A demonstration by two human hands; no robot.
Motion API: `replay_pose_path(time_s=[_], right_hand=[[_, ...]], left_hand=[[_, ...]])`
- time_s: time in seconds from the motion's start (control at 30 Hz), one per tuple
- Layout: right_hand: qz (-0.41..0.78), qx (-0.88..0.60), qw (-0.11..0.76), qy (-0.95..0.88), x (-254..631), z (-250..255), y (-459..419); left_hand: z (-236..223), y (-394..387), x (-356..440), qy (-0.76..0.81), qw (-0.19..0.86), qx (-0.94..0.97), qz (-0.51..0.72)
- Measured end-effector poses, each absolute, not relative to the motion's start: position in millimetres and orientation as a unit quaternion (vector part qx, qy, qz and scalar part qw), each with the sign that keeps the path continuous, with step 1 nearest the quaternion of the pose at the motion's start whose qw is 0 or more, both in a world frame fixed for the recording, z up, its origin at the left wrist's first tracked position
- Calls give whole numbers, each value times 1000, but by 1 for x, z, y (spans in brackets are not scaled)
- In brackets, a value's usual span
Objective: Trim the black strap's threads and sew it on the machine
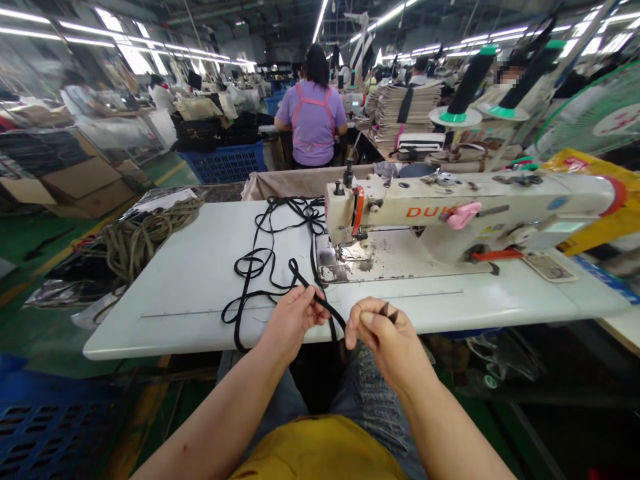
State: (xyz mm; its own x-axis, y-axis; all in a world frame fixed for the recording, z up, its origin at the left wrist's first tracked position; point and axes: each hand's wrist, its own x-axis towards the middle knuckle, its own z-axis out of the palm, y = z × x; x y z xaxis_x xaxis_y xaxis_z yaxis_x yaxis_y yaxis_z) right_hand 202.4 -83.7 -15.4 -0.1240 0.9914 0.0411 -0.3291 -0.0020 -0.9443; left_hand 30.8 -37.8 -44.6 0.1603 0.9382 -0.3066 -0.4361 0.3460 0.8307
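My left hand (300,313) is closed on a narrow black strap (330,308), pinching it near the table's front edge. A small loop of the strap stands up beyond those fingers. The strap runs on to my right hand (383,330), whose fingers are curled at its near end. Two dark pointed tips (389,312), like thread snips, stick out of my right fist; the rest is hidden in the palm. More black strapping (249,267) lies in loose loops on the white table (190,267), left of the sewing machine (400,207), and hangs over the front edge.
A bundle of olive straps (135,240) lies at the table's left end. Thread cones (467,83) and a green fan (600,120) stand at the right. A person in purple (314,123) works ahead, beside a blue crate (225,162). Another blue basket (55,420) is at lower left.
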Motion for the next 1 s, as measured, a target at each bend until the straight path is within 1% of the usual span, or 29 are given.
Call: replay_pose_path(time_s=[0.1, 0.2, 0.3, 0.37, 0.47, 0.63, 0.7, 0.77, 0.83, 0.9, 0.93, 1.0], right_hand=[[585, -386, 596, -393, 192, -8, -74], [599, -368, 624, -341, 187, 0, -67], [594, -371, 646, -302, 188, 2, -63], [587, -383, 649, -297, 190, 1, -63], [604, -398, 620, -303, 191, -5, -65], [644, -435, 545, -314, 186, -12, -71], [650, -444, 526, -323, 184, -14, -74], [647, -434, 527, -339, 184, -16, -76], [622, -425, 545, -367, 187, -19, -76], [567, -450, 555, -410, 190, -24, -76], [526, -478, 550, -439, 193, -27, -75], [431, -541, 513, -509, 196, -32, -74]], left_hand=[[-42, -42, 33, 363, 748, 292, 472], [-41, -50, 34, 302, 795, 337, 403], [-41, -58, 35, 292, 793, 420, 331], [-42, -62, 35, 299, 778, 458, 310], [-40, -64, 36, 294, 782, 451, 314], [-34, -61, 42, 287, 849, 336, 291], [-35, -61, 43, 305, 854, 314, 281], [-36, -60, 43, 332, 840, 312, 295], [-36, -59, 42, 365, 811, 322, 323], [-36, -58, 42, 401, 771, 339, 360], [-36, -58, 42, 416, 750, 348, 380], [-35, -58, 44, 434, 712, 364, 414]])
